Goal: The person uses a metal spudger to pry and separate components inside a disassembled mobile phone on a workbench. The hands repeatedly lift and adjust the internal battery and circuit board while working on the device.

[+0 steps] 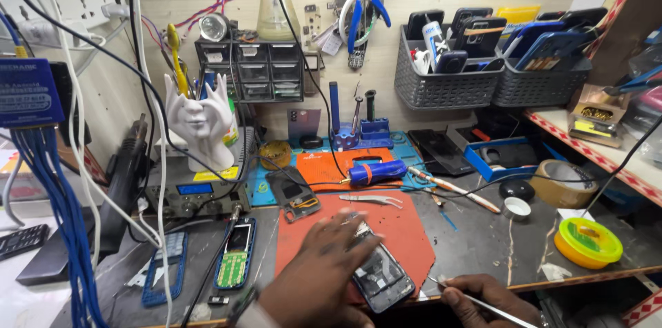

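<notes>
Left hand lies spread flat, fingers loose, pinning an opened phone on the red mat at the worktop front edge. Right hand pinches a thin metal probe, tip just beside the phone's lower corner. Risk: phone overhangs the mat near the edge; a slip could gouge the board or push it off. Count: one tweezers, one blue screwdriver, two keypad phones, two grey baskets.
</notes>
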